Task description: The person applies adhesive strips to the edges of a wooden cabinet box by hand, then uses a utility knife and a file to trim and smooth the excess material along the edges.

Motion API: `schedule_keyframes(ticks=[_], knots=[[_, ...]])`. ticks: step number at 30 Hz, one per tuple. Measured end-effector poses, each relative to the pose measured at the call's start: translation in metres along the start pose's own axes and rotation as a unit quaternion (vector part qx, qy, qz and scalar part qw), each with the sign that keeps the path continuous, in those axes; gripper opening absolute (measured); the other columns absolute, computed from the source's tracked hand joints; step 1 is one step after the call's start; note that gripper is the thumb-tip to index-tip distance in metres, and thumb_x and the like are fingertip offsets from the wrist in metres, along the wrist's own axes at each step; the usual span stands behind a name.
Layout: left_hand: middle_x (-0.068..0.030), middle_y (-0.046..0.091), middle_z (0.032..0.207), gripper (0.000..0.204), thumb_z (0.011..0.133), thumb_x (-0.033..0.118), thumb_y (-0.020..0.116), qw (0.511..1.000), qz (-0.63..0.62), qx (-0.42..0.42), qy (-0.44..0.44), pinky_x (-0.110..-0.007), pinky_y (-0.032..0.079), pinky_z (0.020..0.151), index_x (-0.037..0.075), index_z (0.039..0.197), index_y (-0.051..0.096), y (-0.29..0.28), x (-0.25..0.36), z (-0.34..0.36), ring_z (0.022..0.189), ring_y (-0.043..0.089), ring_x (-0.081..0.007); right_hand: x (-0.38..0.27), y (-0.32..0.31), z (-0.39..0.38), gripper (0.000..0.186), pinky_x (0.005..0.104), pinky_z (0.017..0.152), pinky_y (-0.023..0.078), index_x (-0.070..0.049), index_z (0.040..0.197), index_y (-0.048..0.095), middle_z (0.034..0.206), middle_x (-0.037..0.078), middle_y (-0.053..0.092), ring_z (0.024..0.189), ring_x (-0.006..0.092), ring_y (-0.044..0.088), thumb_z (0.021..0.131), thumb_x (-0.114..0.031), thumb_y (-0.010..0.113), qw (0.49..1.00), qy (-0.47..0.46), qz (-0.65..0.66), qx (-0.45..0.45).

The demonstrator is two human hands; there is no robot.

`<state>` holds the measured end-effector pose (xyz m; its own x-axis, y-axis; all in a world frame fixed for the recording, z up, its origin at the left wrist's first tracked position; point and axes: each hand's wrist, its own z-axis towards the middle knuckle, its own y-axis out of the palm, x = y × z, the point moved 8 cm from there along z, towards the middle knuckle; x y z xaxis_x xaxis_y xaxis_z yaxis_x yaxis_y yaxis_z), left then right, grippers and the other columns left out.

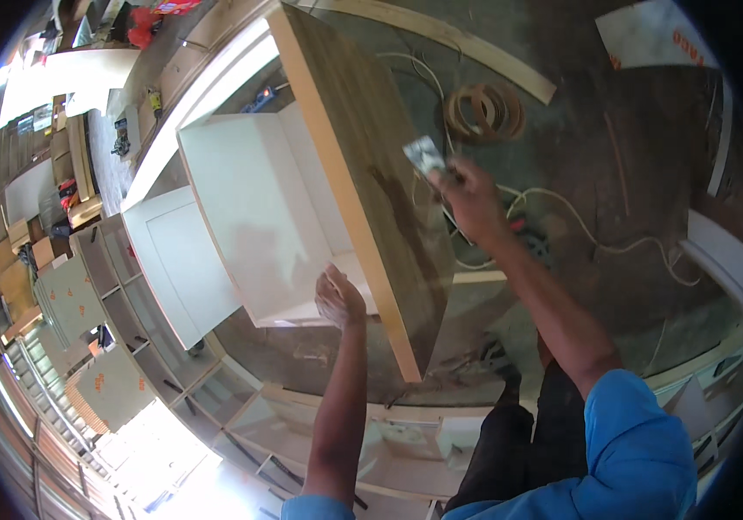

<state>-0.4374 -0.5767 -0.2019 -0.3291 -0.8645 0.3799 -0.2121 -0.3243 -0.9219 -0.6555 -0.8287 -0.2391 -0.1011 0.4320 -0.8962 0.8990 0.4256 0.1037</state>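
Observation:
A white cabinet box point(254, 191) stands in front of me with a brown wood-grain panel point(363, 130) on its right side. The panel has an orange-tan front edge, and a dark, wet-looking streak runs down its brown face. My right hand point(473, 199) grips a flat scraper point(424, 154) with a pale, smeared blade, raised over the panel's right side. The blade seems apart from the surface. My left hand point(339, 297) is closed, fingers curled, in front of the cabinet's opening near the panel's edge. What it holds, if anything, is hidden.
Coiled edge-banding rolls point(484, 113) lie on the floor to the right, by a loose pale cable point(575, 211). A long wooden strip point(475, 45) lies beyond. A white door panel point(181, 260) is left of the cabinet; open cabinet frames point(389, 451) stand nearest me.

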Motion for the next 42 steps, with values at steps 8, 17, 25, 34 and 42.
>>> schedule_keyframes(ticks=[8,17,25,34,42], knots=[[-0.0212,0.062,0.074,0.051,0.099,0.039,0.043,0.999,0.039,-0.006,-0.032,-0.053,0.041,0.067,-0.001,0.071,0.060,-0.003,-0.001,0.003,0.073,0.060,-0.0413,-0.143,0.060,0.187,0.023,0.0338,0.077,0.051,0.000,0.110,0.064,0.094,0.011,0.071,0.079,0.0181,0.067,0.094,-0.017,0.064,0.970,-0.238,-0.035,-0.034],[-0.0206,0.055,0.073,0.043,0.099,0.031,0.048,1.000,0.012,-0.005,-0.021,-0.053,0.037,0.064,-0.001,0.070,0.052,-0.008,0.009,0.006,0.070,0.055,-0.0421,-0.196,0.124,0.306,0.025,0.0464,0.069,0.051,0.004,0.092,0.069,0.082,0.020,0.069,0.077,0.0365,0.067,0.093,-0.020,0.060,0.816,-0.385,-0.421,0.099],[-0.0162,0.055,0.072,0.038,0.097,0.027,0.053,0.999,0.013,-0.019,-0.033,-0.052,0.041,0.063,0.002,0.069,0.050,-0.009,0.011,0.007,0.072,0.056,-0.0390,-0.184,0.133,0.237,0.031,0.0498,0.068,0.053,-0.005,0.105,0.067,0.082,0.019,0.068,0.077,0.0389,0.067,0.076,0.000,0.058,0.725,-0.447,-0.524,0.009],[-0.0166,0.056,0.073,0.036,0.096,0.026,0.055,0.999,0.029,-0.017,-0.019,-0.051,0.041,0.063,0.002,0.069,0.051,-0.006,0.010,0.007,0.072,0.056,-0.0390,-0.177,0.130,0.329,0.012,0.0470,0.074,0.053,-0.002,0.083,0.069,0.087,0.021,0.071,0.083,0.0401,0.067,0.083,-0.010,0.061,0.770,-0.288,-0.568,0.035],[-0.0211,0.055,0.074,0.045,0.099,0.033,0.048,0.999,0.023,-0.013,-0.020,-0.054,0.037,0.064,-0.001,0.071,0.051,-0.007,0.011,0.004,0.071,0.055,-0.0429,-0.164,0.127,0.214,0.007,0.0505,0.062,0.053,-0.001,0.077,0.064,0.070,0.021,0.065,0.065,0.0405,0.065,0.072,0.000,0.059,0.711,-0.507,-0.487,-0.006]])
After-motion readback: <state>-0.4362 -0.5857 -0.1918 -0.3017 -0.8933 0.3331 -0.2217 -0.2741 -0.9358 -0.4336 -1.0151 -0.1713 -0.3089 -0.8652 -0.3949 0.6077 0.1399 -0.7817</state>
